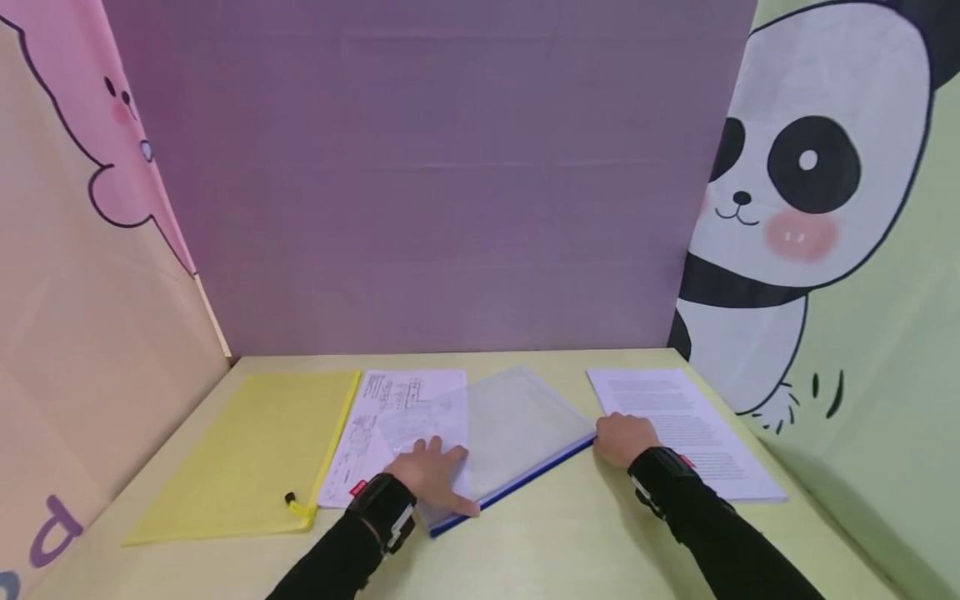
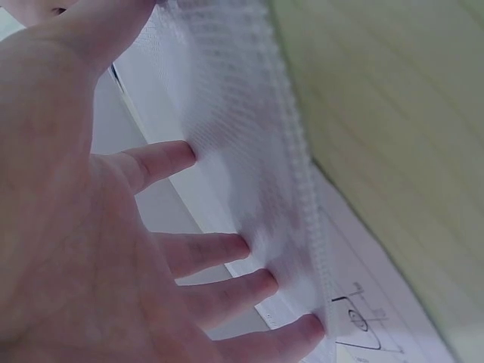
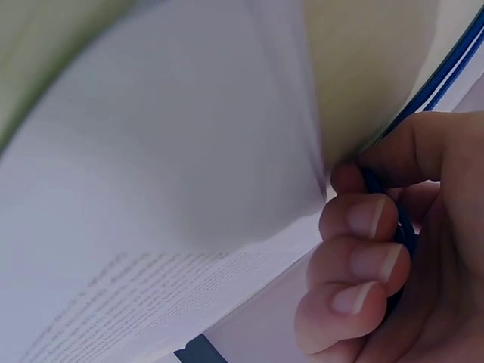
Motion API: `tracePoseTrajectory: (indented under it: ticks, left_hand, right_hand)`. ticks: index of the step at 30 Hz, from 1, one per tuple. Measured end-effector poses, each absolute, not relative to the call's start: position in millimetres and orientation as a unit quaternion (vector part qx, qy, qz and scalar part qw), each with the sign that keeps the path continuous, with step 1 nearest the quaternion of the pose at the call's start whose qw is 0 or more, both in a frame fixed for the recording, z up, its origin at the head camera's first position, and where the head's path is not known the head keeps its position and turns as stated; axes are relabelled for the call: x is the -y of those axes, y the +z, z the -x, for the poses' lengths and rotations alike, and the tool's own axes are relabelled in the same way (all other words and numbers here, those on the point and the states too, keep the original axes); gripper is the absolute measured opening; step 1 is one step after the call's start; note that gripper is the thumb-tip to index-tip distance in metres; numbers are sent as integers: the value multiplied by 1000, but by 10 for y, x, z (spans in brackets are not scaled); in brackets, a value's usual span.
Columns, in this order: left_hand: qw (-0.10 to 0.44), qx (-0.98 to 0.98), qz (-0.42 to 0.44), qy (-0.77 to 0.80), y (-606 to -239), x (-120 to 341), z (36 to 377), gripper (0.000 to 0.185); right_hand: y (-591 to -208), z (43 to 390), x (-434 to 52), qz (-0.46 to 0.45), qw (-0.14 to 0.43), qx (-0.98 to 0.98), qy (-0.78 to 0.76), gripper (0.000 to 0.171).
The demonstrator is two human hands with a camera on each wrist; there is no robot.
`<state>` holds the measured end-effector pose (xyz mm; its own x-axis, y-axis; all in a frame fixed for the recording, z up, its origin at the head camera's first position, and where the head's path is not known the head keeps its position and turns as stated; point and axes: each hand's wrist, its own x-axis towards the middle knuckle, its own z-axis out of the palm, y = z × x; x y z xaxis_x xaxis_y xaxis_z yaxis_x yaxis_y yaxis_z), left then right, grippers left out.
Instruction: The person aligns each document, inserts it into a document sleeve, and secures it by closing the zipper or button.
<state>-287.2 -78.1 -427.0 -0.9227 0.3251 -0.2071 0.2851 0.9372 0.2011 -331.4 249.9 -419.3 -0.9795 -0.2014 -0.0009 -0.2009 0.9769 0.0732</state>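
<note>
- Head view, lower left: flat yellow mesh zip pouch [image 1: 255, 446] lies on the pale yellow-green tabletop [image 1: 570, 542].
- Just right of it: white printed diagram sheet [image 1: 390, 417], partly under the clear mesh zip pouch with blue edge [image 1: 517, 433].
- Left hand [image 1: 435, 477], lower centre: fingers straight and spread, pressing flat on the clear pouch.
- Right hand [image 1: 624, 439]: fingers curled, pinching the pouch's blue edge at its right corner.
- Right of frame: white printed text sheet [image 1: 690, 429] under that hand.

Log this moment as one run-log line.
left hand: flat on clear zip pouch | right hand: pinches pouch's blue zip end | yellow pouch: left, untouched
</note>
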Motion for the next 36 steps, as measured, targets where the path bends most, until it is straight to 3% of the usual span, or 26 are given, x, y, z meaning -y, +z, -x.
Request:
tracePoseTrajectory:
  ticks: [14, 22, 30, 36]
  left_hand:
    - [119, -978, -156, 76, -4268, 787, 2875, 94]
    - [121, -978, -156, 73, -4260, 778, 2885, 93]
    - [123, -978, -153, 78, -4257, 763, 2869, 93]
    - [117, -978, -156, 71, -4263, 770, 2868, 94]
  right_hand:
    - [-4207, 3358, -2556, -87, 4, 996, -19, 15]
    - [-4160, 3392, -2754, -63, -1, 997, 41, 23]
    - [-4111, 3392, -3117, -60, 41, 997, 35, 10]
    - [-4098, 3380, -3492, 7, 56, 997, 52, 26]
